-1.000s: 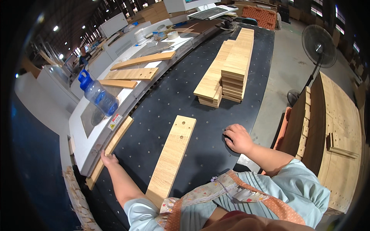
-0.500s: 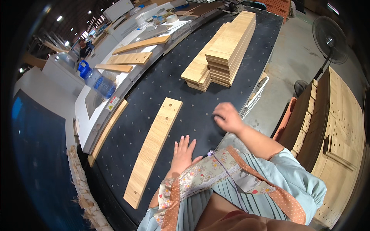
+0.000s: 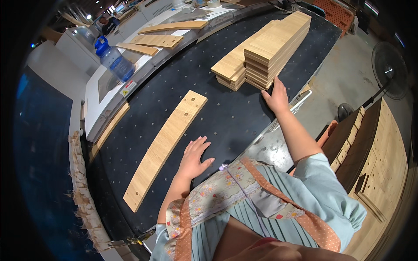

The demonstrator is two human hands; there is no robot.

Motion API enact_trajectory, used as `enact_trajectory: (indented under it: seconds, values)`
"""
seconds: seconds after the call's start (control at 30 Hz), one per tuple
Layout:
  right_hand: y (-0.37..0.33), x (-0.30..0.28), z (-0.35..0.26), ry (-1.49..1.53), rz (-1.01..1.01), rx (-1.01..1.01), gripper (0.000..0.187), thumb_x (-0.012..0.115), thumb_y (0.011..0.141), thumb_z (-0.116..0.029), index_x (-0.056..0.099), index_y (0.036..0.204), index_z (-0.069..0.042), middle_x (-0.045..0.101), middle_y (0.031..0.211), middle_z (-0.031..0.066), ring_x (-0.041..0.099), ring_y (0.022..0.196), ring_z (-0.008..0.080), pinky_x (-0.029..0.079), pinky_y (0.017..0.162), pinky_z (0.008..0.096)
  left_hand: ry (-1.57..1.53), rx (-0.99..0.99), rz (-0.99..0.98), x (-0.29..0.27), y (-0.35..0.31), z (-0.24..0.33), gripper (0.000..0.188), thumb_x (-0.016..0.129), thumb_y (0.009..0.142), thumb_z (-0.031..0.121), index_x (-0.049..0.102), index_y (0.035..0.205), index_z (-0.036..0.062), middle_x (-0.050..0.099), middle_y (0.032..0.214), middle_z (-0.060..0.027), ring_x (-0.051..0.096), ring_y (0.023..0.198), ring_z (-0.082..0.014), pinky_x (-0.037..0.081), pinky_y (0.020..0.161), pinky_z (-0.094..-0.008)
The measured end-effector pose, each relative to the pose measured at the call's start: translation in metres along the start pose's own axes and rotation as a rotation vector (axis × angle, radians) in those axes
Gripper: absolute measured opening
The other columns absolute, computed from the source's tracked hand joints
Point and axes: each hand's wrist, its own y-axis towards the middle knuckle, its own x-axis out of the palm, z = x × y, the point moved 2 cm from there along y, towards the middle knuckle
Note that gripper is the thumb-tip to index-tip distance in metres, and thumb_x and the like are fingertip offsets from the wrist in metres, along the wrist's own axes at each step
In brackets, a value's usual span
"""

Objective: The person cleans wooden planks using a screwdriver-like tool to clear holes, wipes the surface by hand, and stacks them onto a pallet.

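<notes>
A loose wooden board (image 3: pixel 163 152) with drilled holes near both ends lies flat on the black work table (image 3: pixel 230 139). Just right of that board, my left hand (image 3: pixel 195 157) is open, fingers spread, holding nothing. My right hand (image 3: pixel 277 96) reaches to the near lower corner of the taller stack of boards (image 3: pixel 278 41). Its thumb and fingers are apart at the corner; whether they touch the stack is hard to tell. A lower stack of boards (image 3: pixel 244 58) sits directly against the tall one on its left.
Along the left runs a white machine ledge (image 3: pixel 98 111) with a blue water bottle (image 3: pixel 115 61) and several wooden strips (image 3: pixel 157 41). Another strip (image 3: pixel 109 130) lies below the ledge. At right are a standing fan (image 3: pixel 389 71) and upright wooden panels (image 3: pixel 379 152). A person (image 3: pixel 109 25) is far back.
My right hand has moved forward and right from over the table to the corner of the tall stack. My left hand stays beside the loose board. The whole view has shifted.
</notes>
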Motion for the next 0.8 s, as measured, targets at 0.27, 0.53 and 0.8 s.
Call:
enact_trajectory:
  seconds: [0.27, 0.53, 0.8]
  values:
    - [0.005, 0.002, 0.005, 0.001, -0.014, -0.001, 0.069, 0.068, 0.077, -0.022, 0.035, 0.133, 0.001, 0.046, 0.129, 0.0209, 0.044, 0.119, 0.0374, 0.038, 0.101, 0.0416, 0.103, 0.182, 0.107, 0.013, 0.117, 0.041, 0.042, 0.071, 0.074, 0.023, 0.056, 0.110, 0.0057, 0.032, 0.145, -0.0180, 0.033, 0.131, -0.0347, 0.032, 0.104, -0.0457]
    - [0.004, -0.001, 0.005, 0.033, 0.007, 0.026, 0.065, 0.066, 0.078, -0.022, 0.038, 0.132, 0.000, 0.049, 0.127, 0.0192, 0.045, 0.119, 0.0358, 0.039, 0.100, 0.0409, 0.113, 0.025, 0.094, 0.053, 0.190, 0.024, 0.036, 0.070, 0.077, 0.024, 0.052, 0.100, 0.0044, 0.030, 0.144, -0.0247, 0.028, 0.133, -0.0366, 0.030, 0.104, -0.0478]
    - [0.003, -0.005, 0.001, 0.070, 0.021, 0.042, 0.060, 0.066, 0.078, -0.021, 0.041, 0.130, -0.001, 0.051, 0.126, 0.0201, 0.047, 0.118, 0.0366, 0.039, 0.100, 0.0408, 0.050, 0.023, 0.112, 0.061, 0.193, 0.024, 0.034, 0.068, 0.077, 0.021, 0.050, 0.101, 0.0047, 0.029, 0.144, -0.0271, 0.026, 0.135, -0.0386, 0.024, 0.107, -0.0479]
